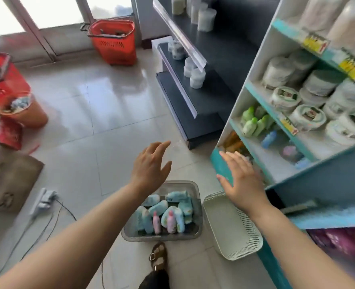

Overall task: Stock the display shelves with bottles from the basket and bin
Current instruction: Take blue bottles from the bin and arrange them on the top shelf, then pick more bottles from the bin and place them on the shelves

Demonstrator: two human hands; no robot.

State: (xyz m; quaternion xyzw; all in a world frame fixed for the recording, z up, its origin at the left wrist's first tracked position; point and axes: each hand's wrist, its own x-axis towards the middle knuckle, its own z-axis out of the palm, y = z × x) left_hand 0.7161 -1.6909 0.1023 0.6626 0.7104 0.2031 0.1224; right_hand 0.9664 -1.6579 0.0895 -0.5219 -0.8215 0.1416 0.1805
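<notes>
two hands, my left hand (149,163) and right hand (241,180), hover above clear bin (162,236) on floor. each grip spread open, holding nothing. small bottles (158,207) heaped in bin. i judge them light, rigid, slick plastic; take one round body. white basket (228,226) just beside bin.

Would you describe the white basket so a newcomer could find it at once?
Start at the teal display shelf on the right and look down to the floor at its foot. Of the two containers there, the basket is the white slotted one nearer the shelf, empty, unlike the clear bin of bottles.
</notes>
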